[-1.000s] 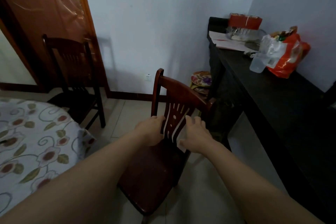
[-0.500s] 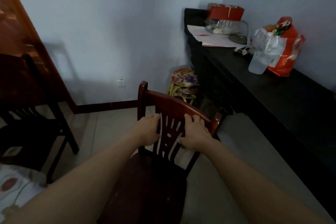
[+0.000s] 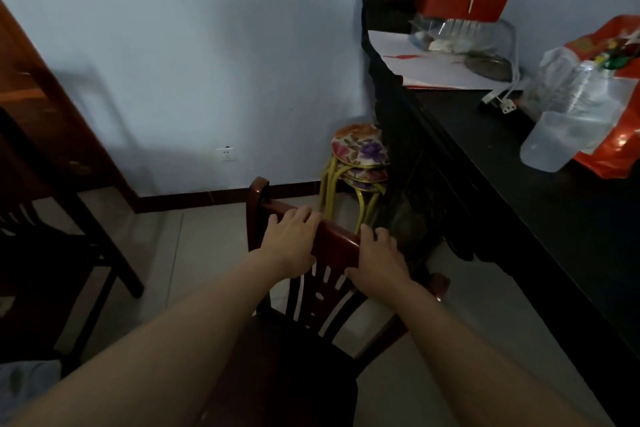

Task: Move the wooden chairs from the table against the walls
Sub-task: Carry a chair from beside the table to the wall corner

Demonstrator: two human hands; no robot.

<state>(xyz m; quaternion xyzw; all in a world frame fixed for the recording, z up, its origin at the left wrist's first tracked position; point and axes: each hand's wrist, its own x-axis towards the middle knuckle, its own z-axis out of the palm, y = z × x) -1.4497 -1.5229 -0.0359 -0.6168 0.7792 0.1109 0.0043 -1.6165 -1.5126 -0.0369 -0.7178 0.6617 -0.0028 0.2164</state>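
A dark red wooden chair [image 3: 332,246] stands in front of me, its backrest toward the pale wall [image 3: 207,62] and its seat under my forearms. My left hand [image 3: 294,239] grips the left part of the backrest's top rail, fingers curled over it. My right hand [image 3: 379,253] grips the rail just to the right. A second dark wooden chair [image 3: 52,253] stands at the left, beside the brown door frame [image 3: 52,107].
A black sideboard [image 3: 519,191] runs along the right wall, carrying a red box [image 3: 464,2], papers, a plastic bottle [image 3: 568,125] and an orange bag. Stacked floral stools [image 3: 360,156] with yellow legs stand in the corner. Tiled floor [image 3: 194,246] lies between chair and wall.
My view has moved closer to the wall and turned right; the flowered table has left the frame. Both hands have shifted from the backrest slats up onto the top rail.
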